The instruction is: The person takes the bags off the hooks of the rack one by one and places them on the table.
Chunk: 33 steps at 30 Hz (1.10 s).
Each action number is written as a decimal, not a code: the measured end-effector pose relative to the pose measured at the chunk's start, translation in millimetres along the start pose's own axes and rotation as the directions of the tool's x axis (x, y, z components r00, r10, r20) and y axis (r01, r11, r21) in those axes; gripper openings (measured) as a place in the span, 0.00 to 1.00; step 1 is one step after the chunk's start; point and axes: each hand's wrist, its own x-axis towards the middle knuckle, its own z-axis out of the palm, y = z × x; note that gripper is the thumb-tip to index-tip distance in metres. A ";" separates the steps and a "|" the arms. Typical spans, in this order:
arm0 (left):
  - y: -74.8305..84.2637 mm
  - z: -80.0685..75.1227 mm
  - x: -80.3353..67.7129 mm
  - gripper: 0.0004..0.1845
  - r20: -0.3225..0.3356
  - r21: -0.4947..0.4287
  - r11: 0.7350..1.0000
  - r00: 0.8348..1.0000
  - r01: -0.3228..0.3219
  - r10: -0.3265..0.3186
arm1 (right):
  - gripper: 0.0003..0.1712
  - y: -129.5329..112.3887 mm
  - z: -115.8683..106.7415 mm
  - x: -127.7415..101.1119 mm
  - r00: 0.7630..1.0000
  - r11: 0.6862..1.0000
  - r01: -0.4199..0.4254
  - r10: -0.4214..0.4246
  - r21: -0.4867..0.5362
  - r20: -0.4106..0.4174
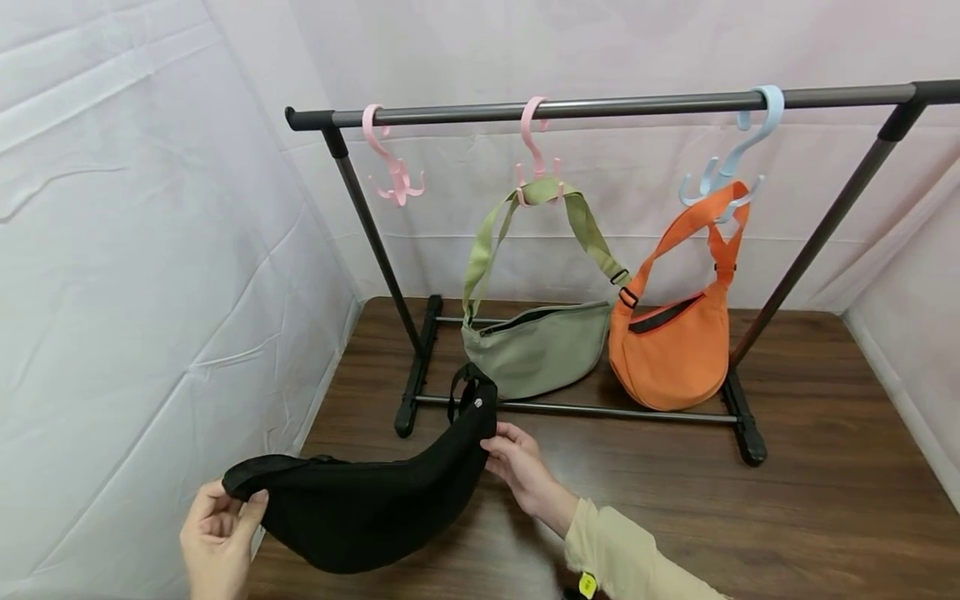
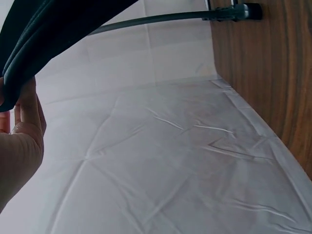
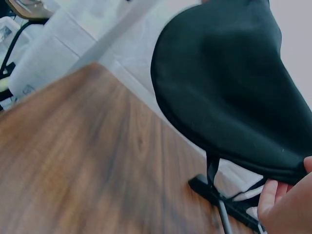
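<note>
"Bag (image 1: 360, 512) of black cloth: where is it, and what do the fingers do?"

"It is held in the air, in front of the rack (image 1: 630, 105) and over the wooden surface (image 1: 840, 458). The left hand (image 1: 219, 537) pinches one end, thumb against fingers, with only the cloth between. The right hand (image 1: 528, 475) pinches the opposite end in the same manner."

"And its shape?"

"Like a wide half-moon, smooth and matte, sagging in the middle. A narrow black strap (image 3: 211, 168) hangs near the right hand."

"Which materials are behind it?"

"A grey-green bag (image 1: 543, 350) hangs by a flat woven strap from a pink hook (image 1: 527, 133). An orange bag (image 1: 671, 362), more rounded, hangs from a light-blue hook (image 1: 750, 143). Both hooks look like plastic. The white sheet (image 1: 135, 292) at the left is creased."
</note>
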 end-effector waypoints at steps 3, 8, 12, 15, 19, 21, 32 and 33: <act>-1.2 -1.8 1.3 0.18 -0.064 0.090 0.992 0.995 0.087 -0.081 | 0.13 1.3 0.2 -12.2 0.999 1.000 -0.012 0.012 -0.008 -0.031; -25.1 -20.5 8.6 0.12 -0.057 0.178 0.965 0.981 0.194 -0.187 | 0.14 4.1 -3.3 -24.9 0.996 0.999 -0.032 0.031 -0.013 -0.080; -100.8 -84.7 22.5 0.11 0.094 0.184 0.968 0.977 0.171 -0.190 | 0.13 8.5 -7.9 -29.6 0.990 0.998 -0.053 0.051 -0.014 -0.131; -166.3 -130.6 35.9 0.14 0.119 0.248 0.950 0.968 0.188 -0.223 | 0.10 14.1 -10.7 -30.5 0.982 0.997 -0.082 0.083 0.012 -0.172; -212.6 -145.1 53.5 0.16 0.034 0.378 0.886 0.952 0.269 -0.303 | 0.08 22.7 -12.4 -28.4 0.969 0.992 -0.109 0.120 0.062 -0.215; -219.5 -138.9 62.6 0.17 -0.005 0.425 0.851 0.941 0.308 -0.338 | 0.09 26.3 -11.7 -26.3 0.964 0.990 -0.119 0.133 0.073 -0.232; -220.3 -121.6 95.9 0.11 0.014 0.385 0.809 0.874 0.444 -0.486 | 0.24 43.2 8.0 1.8 0.931 0.988 -0.138 0.155 0.075 -0.329; -210.5 -114.1 95.4 0.10 0.017 0.389 0.799 0.864 0.458 -0.504 | 0.22 44.3 10.2 4.6 0.929 0.988 -0.136 0.153 0.074 -0.338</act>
